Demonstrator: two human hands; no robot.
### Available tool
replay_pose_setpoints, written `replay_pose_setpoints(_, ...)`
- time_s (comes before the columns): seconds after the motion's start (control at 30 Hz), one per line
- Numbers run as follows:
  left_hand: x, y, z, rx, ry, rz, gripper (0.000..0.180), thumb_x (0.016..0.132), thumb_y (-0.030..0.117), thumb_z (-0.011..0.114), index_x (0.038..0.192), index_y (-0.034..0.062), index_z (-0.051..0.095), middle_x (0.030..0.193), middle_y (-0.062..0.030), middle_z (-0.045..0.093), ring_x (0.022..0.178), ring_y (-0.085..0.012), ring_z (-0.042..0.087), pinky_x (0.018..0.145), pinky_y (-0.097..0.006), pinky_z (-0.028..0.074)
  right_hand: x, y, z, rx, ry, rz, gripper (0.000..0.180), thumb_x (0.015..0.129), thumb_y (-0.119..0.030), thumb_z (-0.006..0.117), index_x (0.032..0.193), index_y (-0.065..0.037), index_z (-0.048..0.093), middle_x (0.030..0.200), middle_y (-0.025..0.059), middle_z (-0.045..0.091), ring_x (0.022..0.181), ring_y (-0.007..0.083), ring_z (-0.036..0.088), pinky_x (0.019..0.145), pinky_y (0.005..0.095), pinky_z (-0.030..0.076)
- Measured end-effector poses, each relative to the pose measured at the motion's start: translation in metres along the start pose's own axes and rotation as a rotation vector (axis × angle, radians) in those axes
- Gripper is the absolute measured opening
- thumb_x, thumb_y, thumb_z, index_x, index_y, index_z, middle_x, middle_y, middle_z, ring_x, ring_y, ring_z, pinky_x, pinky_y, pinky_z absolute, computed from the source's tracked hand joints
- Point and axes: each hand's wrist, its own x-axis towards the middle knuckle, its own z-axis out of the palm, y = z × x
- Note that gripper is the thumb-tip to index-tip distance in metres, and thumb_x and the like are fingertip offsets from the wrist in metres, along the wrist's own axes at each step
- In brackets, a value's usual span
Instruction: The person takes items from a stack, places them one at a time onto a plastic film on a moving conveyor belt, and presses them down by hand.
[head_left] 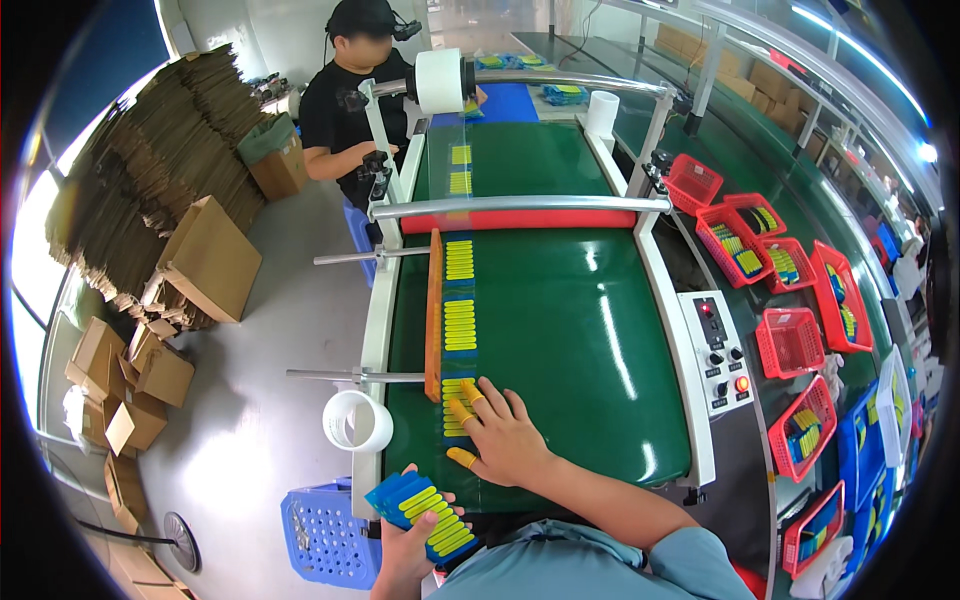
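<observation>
A green conveyor belt (560,330) is running away from the person through a packing line, with red baskets (790,340) ranged along its right and cardboard boxes (205,260) piling up on the floor to the left. The right hand (505,435) is lying flat and open on the near end of the belt, gripping nothing, its capped fingertips (462,408) pressing on the nearest yellow strips (455,395) of the clear film (460,300) that is stretching onward from under those fingers toward the roll (440,80). A wooden guide (433,310) is standing just left of the film. Below and left of that hand, off the belt's edge, the left hand (405,545) is closing around a fanned stack of blue cards (430,512) bearing yellow strips. The work appears to be at the laying or picking stage at the film's end; the next move likely calls for careful alignment with the row. Another person (345,110) is working at the far end, and a blue basket (325,535) is sitting beside the left hand.
</observation>
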Motion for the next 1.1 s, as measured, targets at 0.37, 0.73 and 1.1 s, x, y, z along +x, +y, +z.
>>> replay_pose_setpoints(0.37, 0.013, -0.005, -0.006, -0.080, -0.151, 0.034, 0.081, 0.092, 0.022, 0.077, 0.155, 0.0113, 0.028, 0.124, -0.0219, 0.064, 0.103, -0.0337, 0.070, 0.089, -0.052, 0.059, -0.027, -0.035, -0.055, 1.116, -0.356, 0.131, 0.074, 0.083, -0.015, 0.084, 0.146, -0.006, 0.046, 0.107, 0.0054, 0.063, 0.082, 0.0150, 0.062, 0.074, 0.0287, 0.054)
replay_pose_setpoints(0.73, 0.011, -0.001, 0.000, -0.051, -0.064, -0.025, 0.080, 0.087, -0.014, 0.059, 0.157, 0.0049, 0.027, 0.145, -0.0182, 0.052, 0.132, -0.0325, 0.055, 0.110, -0.050, 0.045, -0.037, -0.029, -0.042, 1.216, -0.173, 0.276, 0.069, 0.083, -0.007, 0.082, 0.143, -0.004, 0.049, 0.107, 0.0076, 0.065, 0.080, 0.0131, 0.065, 0.069, 0.0262, 0.056)
replay_pose_setpoints(1.1, 0.010, 0.002, -0.003, 0.054, -0.116, -0.094, 0.081, 0.082, -0.017, 0.055, 0.157, 0.0052, 0.030, 0.146, -0.0181, 0.052, 0.134, -0.0336, 0.054, 0.111, -0.053, 0.043, -0.037, -0.021, -0.031, 1.327, -0.087, 0.339, 0.052, 0.086, -0.004, 0.079, 0.133, -0.004, 0.058, 0.100, 0.0029, 0.064, 0.077, 0.0053, 0.059, 0.066, 0.0225, 0.053)
